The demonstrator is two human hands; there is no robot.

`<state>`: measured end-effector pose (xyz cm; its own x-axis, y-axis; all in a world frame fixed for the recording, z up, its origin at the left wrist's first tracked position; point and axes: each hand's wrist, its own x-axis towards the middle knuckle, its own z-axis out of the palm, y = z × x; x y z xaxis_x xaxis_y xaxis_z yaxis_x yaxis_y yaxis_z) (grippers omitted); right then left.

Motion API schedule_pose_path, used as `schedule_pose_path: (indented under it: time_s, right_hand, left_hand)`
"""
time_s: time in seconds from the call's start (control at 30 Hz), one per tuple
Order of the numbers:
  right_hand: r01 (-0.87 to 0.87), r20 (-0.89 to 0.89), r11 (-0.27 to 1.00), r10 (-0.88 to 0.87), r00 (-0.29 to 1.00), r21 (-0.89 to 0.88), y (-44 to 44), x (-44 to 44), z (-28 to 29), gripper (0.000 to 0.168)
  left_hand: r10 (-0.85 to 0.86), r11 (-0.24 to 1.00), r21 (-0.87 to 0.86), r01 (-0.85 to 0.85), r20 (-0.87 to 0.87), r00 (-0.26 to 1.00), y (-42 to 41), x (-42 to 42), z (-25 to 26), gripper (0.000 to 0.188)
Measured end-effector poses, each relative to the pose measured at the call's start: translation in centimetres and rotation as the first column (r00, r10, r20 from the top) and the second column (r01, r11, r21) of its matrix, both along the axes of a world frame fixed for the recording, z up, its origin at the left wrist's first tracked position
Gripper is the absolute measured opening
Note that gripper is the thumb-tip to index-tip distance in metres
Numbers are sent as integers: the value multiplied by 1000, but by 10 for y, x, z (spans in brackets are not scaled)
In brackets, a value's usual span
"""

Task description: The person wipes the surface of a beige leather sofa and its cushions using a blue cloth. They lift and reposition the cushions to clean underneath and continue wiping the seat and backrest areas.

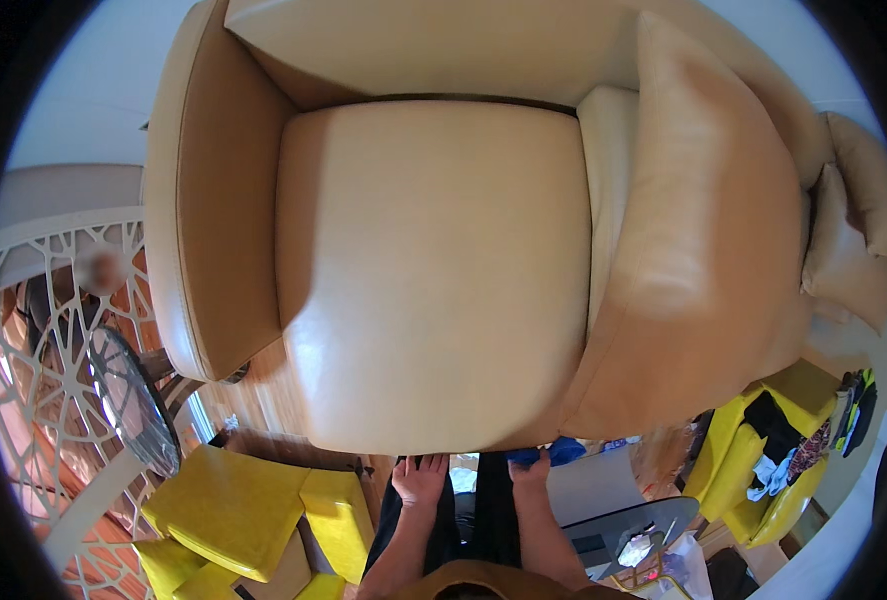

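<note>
A tan leather seat cushion (443, 270) of a sofa fills the middle of the head view. My left hand (419, 480) is at its front edge, palm showing and fingers slightly apart. Its fingertips reach the underside of the edge, and I see nothing held in it. A little to the right, my right hand (531, 469) is closed around a bunched blue cloth (566, 451), just below the same edge. Part of the cloth is hidden by the cushion and my fingers.
The sofa's armrest (226, 202) rises on the left; a large tan cushion (683, 247) leans on the right. Behind are yellow chairs (226, 502), a dark glass table (631, 532) and a white lattice screen (68, 375). Clothes (777, 465) lie on yellow seating at right.
</note>
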<state>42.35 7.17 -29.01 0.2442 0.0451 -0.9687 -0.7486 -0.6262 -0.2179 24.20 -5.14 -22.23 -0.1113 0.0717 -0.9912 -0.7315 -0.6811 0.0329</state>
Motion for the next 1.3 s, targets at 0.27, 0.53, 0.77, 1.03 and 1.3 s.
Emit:
schedule_pose_path:
  time_s: [0.27, 0.53, 0.77, 1.03, 1.3]
  right_hand:
    - [-258, 38, 934, 256, 966, 248, 9, -2, -53, 39]
    - [-203, -28, 960, 212, 977, 195, 1, -10, -59, 38]
    - [-228, -46, 956, 240, 970, 182, 14, -20, -62, 36]
    - [-223, -48, 956, 236, 971, 189, 21, -26, -62, 35]
    - [-210, -32, 954, 222, 974, 212, 7, -3, -43, 34]
  left_hand:
    - [-39, 998, 60, 37, 41, 998, -2, 2, -50, 51]
    - [-63, 998, 19, 67, -154, 986, 12, 9, -69, 60]
    - [263, -556, -221, -801, 868, -422, -15, 13, -70, 59]
    - [499, -297, 8, -955, 854, -148, -6, 2, -72, 61]
    - [-68, 934, 353, 53, 29, 997, -15, -4, -51, 58]
